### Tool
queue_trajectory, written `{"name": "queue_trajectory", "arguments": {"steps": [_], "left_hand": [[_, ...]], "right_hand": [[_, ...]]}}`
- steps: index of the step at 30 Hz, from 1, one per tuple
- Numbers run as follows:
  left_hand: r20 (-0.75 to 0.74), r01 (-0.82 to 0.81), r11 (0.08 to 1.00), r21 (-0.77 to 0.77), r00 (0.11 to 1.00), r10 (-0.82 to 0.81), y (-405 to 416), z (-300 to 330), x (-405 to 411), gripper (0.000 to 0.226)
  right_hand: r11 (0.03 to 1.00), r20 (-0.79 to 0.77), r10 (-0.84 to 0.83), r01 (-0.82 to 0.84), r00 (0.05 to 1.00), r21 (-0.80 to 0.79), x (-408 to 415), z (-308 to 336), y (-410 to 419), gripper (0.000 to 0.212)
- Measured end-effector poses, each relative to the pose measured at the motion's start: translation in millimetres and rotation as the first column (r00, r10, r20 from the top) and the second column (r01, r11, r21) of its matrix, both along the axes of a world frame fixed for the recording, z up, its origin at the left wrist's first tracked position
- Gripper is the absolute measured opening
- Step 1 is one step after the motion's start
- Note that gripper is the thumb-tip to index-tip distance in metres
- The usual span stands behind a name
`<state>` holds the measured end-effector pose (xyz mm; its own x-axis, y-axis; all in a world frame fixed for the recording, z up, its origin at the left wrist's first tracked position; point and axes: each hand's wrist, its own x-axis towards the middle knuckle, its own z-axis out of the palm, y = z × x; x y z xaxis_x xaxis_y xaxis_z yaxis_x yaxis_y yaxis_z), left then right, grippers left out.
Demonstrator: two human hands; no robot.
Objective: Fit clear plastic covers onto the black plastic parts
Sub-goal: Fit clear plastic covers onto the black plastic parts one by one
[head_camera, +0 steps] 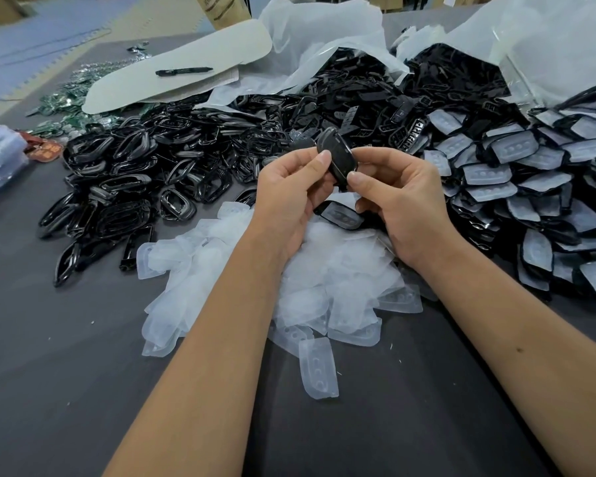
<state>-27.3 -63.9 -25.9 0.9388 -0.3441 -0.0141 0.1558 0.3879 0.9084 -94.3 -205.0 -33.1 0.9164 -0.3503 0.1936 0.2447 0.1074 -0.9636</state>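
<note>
Both hands hold one black plastic part (338, 153) up above the table's middle. My left hand (289, 197) pinches its left edge with thumb and curled fingers. My right hand (398, 201) pinches its right side, thumb on the lower edge. A heap of clear plastic covers (241, 277) lies under my wrists. One black part with a cover on it (341, 215) lies between my hands, lower down. I cannot tell whether the held part carries a cover.
Black ring frames (124, 187) are heaped at the left, loose black parts (351, 94) spill from white bags at the back. Covered parts (516, 187) pile up at the right. A black marker (183, 71) lies on a white sheet; green circuit boards (66, 98) sit far left.
</note>
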Motion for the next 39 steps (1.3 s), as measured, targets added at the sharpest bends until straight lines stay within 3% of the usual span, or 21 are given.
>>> {"name": "queue_trajectory", "arguments": {"steps": [11,22,28,30,33,37,39], "left_hand": [[0.154,0.005,0.997,0.082,0.988,-0.017,0,-4,-2,0.015],[0.018,0.049,0.998,0.039,0.999,-0.050,2,-2,2,0.017],[0.079,0.030,0.997,0.078,0.996,-0.036,0,-2,-2,0.013],[0.099,0.019,0.996,0.089,0.995,-0.028,-1,-2,-4,0.011],[0.045,0.020,0.996,0.082,0.999,-0.024,-2,4,-5,0.015],[-0.085,0.049,0.996,0.075,0.995,-0.042,0,10,-2,0.042],[-0.032,0.036,0.988,0.153,0.999,-0.032,-1,8,-3,0.028]], "right_hand": [[0.998,0.008,-0.069,0.069,0.998,-0.007,-2,1,0,0.025],[1.000,-0.010,0.001,0.000,1.000,0.031,-3,5,-1,0.019],[0.987,0.012,-0.096,0.097,0.995,-0.129,-4,4,2,0.023],[0.929,0.093,-0.212,0.231,0.973,-0.291,-4,3,4,0.023],[0.760,0.260,-0.298,0.393,0.919,-0.518,-7,2,12,0.021],[0.573,0.386,-0.322,0.502,0.865,-0.648,-8,3,10,0.018],[0.521,0.409,-0.315,0.516,0.856,-0.679,-8,3,8,0.017]]}}
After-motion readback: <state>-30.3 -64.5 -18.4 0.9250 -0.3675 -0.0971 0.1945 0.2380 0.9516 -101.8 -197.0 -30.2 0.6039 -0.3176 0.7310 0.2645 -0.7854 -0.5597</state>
